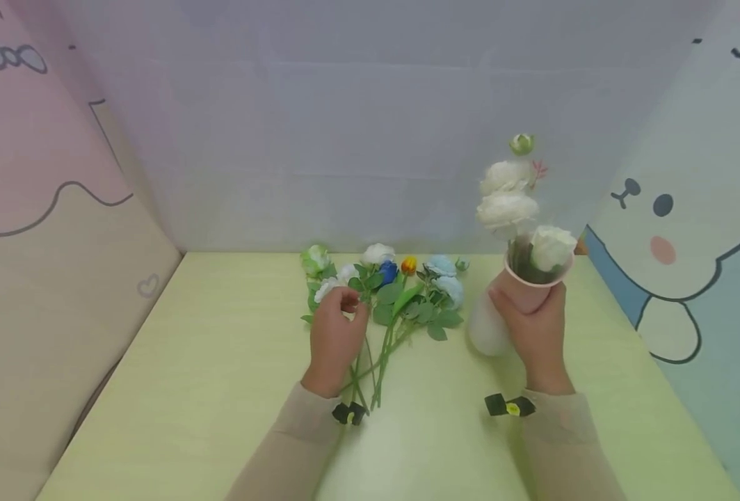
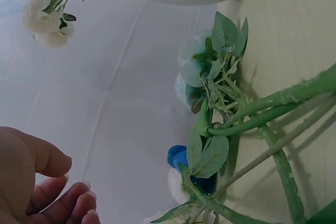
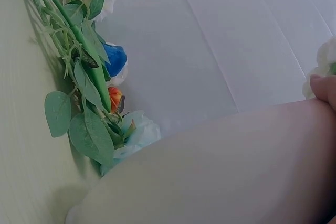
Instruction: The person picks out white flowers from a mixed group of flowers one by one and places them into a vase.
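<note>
My right hand (image 1: pixel 535 334) grips a vase (image 1: pixel 487 323) around its neck, just below the pale pink rim. The vase is tilted, its white body touching or close to the table; the right wrist view shows the smooth body (image 3: pixel 220 166) large. White flowers (image 1: pixel 506 209) and a small green bud (image 1: pixel 522 144) rise from its mouth, with another white bloom (image 1: pixel 553 247) at the rim. Above the loose flowers hovers my left hand (image 1: pixel 337 337). In the left wrist view its fingers (image 2: pixel 60 203) are loosely bent, with nothing between them and the thumb.
On the table (image 1: pixel 220 390) lie several loose stems: a blue flower (image 1: pixel 388 272), an orange tulip-like bloom (image 1: pixel 409 265), light blue flowers (image 1: pixel 448 289), white blooms (image 1: pixel 379 253) and a greenish one (image 1: pixel 316 259). A grey wall (image 1: pixel 370 139) stands behind; cartoon-printed panels (image 1: pixel 677 243) flank both sides.
</note>
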Action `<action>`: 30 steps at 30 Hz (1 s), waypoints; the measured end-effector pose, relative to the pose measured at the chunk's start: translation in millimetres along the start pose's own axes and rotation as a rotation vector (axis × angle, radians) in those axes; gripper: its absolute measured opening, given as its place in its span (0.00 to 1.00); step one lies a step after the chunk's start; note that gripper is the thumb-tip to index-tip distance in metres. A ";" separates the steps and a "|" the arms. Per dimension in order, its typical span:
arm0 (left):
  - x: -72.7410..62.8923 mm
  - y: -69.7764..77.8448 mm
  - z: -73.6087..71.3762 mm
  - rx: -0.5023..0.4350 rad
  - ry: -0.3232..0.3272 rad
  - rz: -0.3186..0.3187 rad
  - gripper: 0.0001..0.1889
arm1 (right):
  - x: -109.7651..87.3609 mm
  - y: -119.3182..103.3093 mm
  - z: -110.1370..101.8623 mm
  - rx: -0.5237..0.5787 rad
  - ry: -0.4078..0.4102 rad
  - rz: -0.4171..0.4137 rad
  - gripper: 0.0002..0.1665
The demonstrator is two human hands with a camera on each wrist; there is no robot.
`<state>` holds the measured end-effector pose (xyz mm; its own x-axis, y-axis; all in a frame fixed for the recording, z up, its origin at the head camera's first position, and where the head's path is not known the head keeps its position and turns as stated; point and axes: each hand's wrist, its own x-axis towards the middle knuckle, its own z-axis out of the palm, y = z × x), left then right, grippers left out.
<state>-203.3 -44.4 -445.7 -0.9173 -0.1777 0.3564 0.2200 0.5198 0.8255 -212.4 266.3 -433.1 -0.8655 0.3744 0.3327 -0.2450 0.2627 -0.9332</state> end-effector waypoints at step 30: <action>-3.0 -39.0 20.8 0.226 -0.284 -0.232 0.12 | -4.1 -13.9 1.7 -0.021 -0.002 0.041 0.52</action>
<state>-216.0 -46.8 -488.1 -0.9958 -0.0906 0.0112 -0.0525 0.6685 0.7419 -206.2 259.5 -421.8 -0.8755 0.3837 0.2939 -0.2003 0.2655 -0.9431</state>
